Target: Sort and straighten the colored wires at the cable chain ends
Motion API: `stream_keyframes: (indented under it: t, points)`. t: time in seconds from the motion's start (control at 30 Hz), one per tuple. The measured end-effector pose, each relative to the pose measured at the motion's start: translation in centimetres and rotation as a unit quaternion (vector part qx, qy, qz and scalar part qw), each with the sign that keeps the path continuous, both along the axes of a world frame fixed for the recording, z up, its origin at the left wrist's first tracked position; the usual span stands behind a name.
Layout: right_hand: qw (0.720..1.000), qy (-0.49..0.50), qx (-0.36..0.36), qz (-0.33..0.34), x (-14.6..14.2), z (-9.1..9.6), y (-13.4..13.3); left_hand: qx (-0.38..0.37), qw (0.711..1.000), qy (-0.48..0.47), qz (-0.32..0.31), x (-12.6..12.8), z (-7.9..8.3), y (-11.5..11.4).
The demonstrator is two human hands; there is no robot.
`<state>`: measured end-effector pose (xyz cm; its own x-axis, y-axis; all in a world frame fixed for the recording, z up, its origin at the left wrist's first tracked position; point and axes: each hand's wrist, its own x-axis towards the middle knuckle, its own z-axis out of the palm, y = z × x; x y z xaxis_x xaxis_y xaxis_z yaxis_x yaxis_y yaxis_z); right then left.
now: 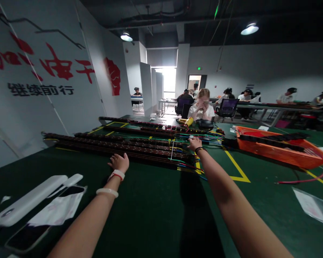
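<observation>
Both my arms reach forward over a green table [150, 208]. My left hand [119, 162] lies at the near edge of a stack of long dark strips [118, 145] with coloured wires at their right end. Its fingers curl onto the nearest strip, and the wrist wears a white bangle and a band. My right hand [195, 143] rests on the wired end of the strips [187, 157], fingers bent down among the wires. What either hand grips, if anything, is hidden.
An orange tray [274, 152] with dark strips stands at the right. A white case [29, 200], a phone [27, 236] and paper lie at the near left. A plastic bag [312, 206] lies near right. A seated person [203, 107] faces me beyond the table; others work behind.
</observation>
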<state>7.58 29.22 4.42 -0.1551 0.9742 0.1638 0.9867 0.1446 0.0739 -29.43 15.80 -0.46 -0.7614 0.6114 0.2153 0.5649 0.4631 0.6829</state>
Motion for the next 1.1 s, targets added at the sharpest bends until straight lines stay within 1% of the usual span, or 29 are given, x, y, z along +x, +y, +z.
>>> stream_keyframes:
  t: [0.1, 0.17, 0.23, 0.3, 0.37, 0.47, 0.57, 0.63, 0.7, 0.77, 0.83, 0.9, 0.93, 0.97, 1.0, 1.07, 1.1]
  points:
    - [1.000, -0.007, -0.007, 0.015, -0.5, -0.9, 0.3, 0.011, 1.000, 0.001, 0.008, -0.1, -0.1, -0.2]
    - [0.999, -0.011, -0.004, 0.030, -0.7, -1.0, 0.2, 0.019, 1.000, -0.004, 0.011, -0.1, -0.1, -0.3]
    - [0.999, -0.017, 0.005, 0.045, -0.7, -0.6, -0.1, 0.032, 0.999, -0.014, 0.009, 0.0, 0.0, -0.4]
    - [0.998, -0.025, 0.022, 0.057, -0.5, 0.4, -0.6, 0.049, 0.998, -0.030, 0.002, 0.2, 0.1, -0.6]
    - [0.996, -0.034, 0.050, 0.071, -0.2, 2.1, -1.3, 0.073, 0.996, -0.051, -0.005, 0.4, 0.4, -0.9]
    - [0.986, -0.052, 0.105, 0.116, 0.2, 5.6, -2.5, 0.126, 0.988, -0.088, -0.019, 0.7, 1.2, -1.8]
    - [0.970, -0.070, 0.156, 0.175, 0.0, 9.6, -3.6, 0.196, 0.970, -0.132, -0.060, 1.2, 2.8, -2.5]
    - [0.958, -0.080, 0.187, 0.202, -0.5, 12.2, -4.2, 0.232, 0.950, -0.182, -0.105, 2.0, 4.1, -2.3]
    - [0.949, -0.085, 0.211, 0.218, -1.2, 14.6, -4.7, 0.247, 0.922, -0.253, -0.157, 3.2, 5.6, -1.5]
    - [0.941, -0.085, 0.236, 0.226, -1.9, 16.8, -5.2, 0.239, 0.885, -0.337, -0.214, 4.7, 7.1, -0.3]
    - [0.935, -0.081, 0.260, 0.226, -2.5, 18.6, -6.0, 0.223, 0.843, -0.414, -0.260, 6.3, 8.7, 0.9]
    - [0.929, -0.076, 0.289, 0.219, -3.1, 20.2, -7.2, 0.218, 0.785, -0.504, -0.285, 7.6, 10.4, 1.7]
    - [0.925, -0.074, 0.306, 0.215, -3.3, 20.8, -8.1, 0.228, 0.758, -0.539, -0.289, 8.0, 11.2, 1.9]
    - [0.920, -0.071, 0.322, 0.212, -3.5, 21.3, -9.1, 0.263, 0.703, -0.603, -0.271, 8.3, 11.9, 2.0]
    - [0.915, -0.071, 0.333, 0.215, -3.7, 21.6, -10.2, 0.302, 0.660, -0.639, -0.255, 8.5, 12.6, 1.9]
    - [0.907, -0.074, 0.347, 0.227, -3.8, 21.6, -12.6, 0.360, 0.622, -0.656, -0.232, 8.4, 13.7, 1.3]
    - [0.906, -0.076, 0.348, 0.229, -3.8, 21.3, -13.8, 0.382, 0.616, -0.651, -0.226, 8.2, 14.1, 0.8]
